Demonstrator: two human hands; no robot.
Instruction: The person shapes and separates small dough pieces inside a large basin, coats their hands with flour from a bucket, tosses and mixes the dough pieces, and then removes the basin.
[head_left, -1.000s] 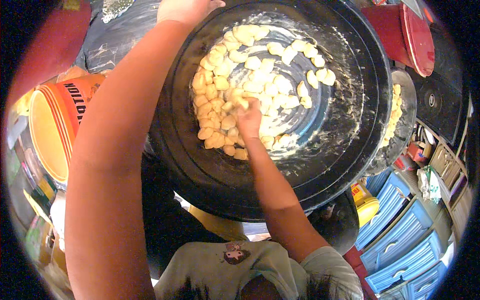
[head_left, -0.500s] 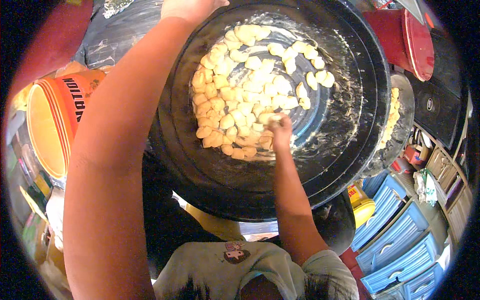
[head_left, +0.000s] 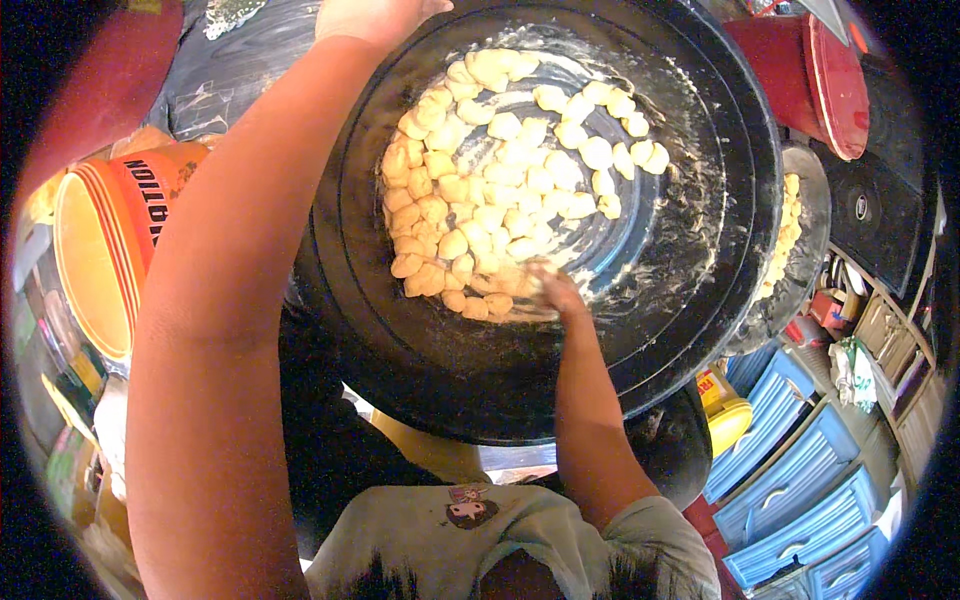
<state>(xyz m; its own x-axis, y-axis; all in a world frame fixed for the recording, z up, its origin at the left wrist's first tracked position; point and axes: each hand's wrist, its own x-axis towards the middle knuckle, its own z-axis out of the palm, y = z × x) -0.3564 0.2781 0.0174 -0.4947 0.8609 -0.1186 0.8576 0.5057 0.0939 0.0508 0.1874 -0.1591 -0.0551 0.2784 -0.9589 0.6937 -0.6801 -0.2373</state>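
Note:
A large black round basin (head_left: 700, 260) holds several pale, lumpy dough pieces (head_left: 430, 200), crowded toward its left and middle, with white flour smears (head_left: 680, 200) on the right side. My left hand (head_left: 375, 22) grips the basin's upper-left rim at the top edge of the view, its fingertips mostly out of frame. My right hand (head_left: 555, 285) is inside the basin at the lower-right of the dough cluster, blurred by motion, so what it holds, if anything, is unclear.
Stacked orange buckets (head_left: 90, 260) stand at left. To the right are a red bucket (head_left: 815, 85), a second basin (head_left: 810, 240) with more dough, a black case (head_left: 870, 210), a yellow container (head_left: 730, 420) and blue plastic drawers (head_left: 790, 490).
My right hand has moved from the middle of the dough rightward and down toward the cluster's lower edge, and some pieces near it have shifted. My left hand stays at the rim.

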